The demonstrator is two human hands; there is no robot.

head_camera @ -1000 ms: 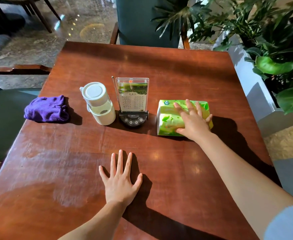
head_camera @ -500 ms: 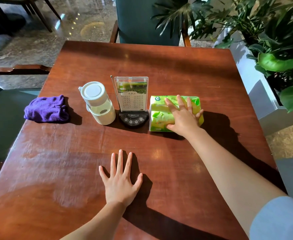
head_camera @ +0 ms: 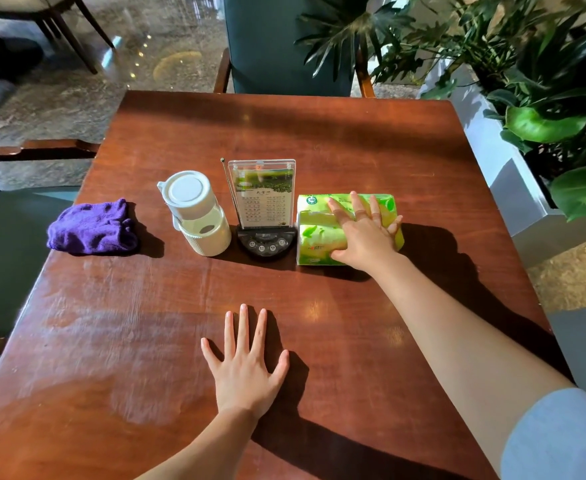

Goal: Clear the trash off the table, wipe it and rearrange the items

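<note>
A person's right hand (head_camera: 364, 237) is lying on top of a green tissue pack (head_camera: 322, 226), fingers spread over its upper face and thumb pressing against the near side — resting on it rather than closing around it. The pack is sitting on the wooden table (head_camera: 319, 140), its left end just beside the black base of a call-button menu stand (head_camera: 262, 202), whose clear upright panel is showing a green printed card. A thin antenna is rising at the stand's left edge. To the left of the stand, a white lidded cup (head_camera: 196, 213) is standing upright, close to the base. Further left, well apart from the cup, a crumpled purple cloth (head_camera: 92, 228) is lying near the table's left edge. The left hand (head_camera: 245, 368) is pressing flat on the bare tabletop near the person, fingers splayed and holding nothing. Leafy plants (head_camera: 544, 81) are filling a white planter along the table's right side — a dark green chair (head_camera: 284, 46) is standing at the far edge.
</note>
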